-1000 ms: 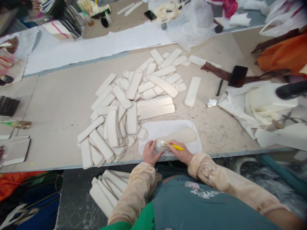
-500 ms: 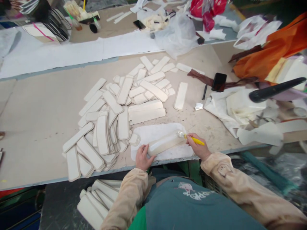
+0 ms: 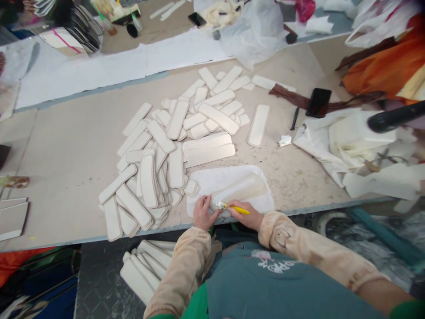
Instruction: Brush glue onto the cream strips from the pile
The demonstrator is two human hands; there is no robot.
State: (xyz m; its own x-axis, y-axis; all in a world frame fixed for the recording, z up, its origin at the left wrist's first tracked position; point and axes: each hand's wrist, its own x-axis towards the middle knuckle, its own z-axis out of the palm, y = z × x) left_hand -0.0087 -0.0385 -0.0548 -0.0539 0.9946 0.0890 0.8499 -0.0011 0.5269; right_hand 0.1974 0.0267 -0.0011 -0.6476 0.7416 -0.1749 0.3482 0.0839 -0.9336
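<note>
A long, rounded pale strip [image 3: 244,188] lies on a white sheet [image 3: 265,204] at the table's front edge. At its left end rests my left hand [image 3: 204,213], thumb and forefinger spread about the end and steadying it. My right hand [image 3: 249,213] grips the yellow handle of a small brush [image 3: 239,209]. The white-smeared bristles touch the strip near its left end, close to my left thumb. Just behind and left of the sheet is a heap of similar pale strips [image 3: 148,177], with a wider pair [image 3: 209,149] behind the sheet.
More strips [image 3: 141,277] are stacked below the table edge on a dark surface. To the right are a phone [image 3: 318,103], a dark pen-like stick [image 3: 295,118], crumpled foil [image 3: 284,140] and a white container [image 3: 361,133]. Plastic bags [image 3: 254,33] lie at the back.
My right hand has brought the brush leftward and nearer along the strip, from its right part to its left end. My left hand stays at the left end. The view has shifted slightly.
</note>
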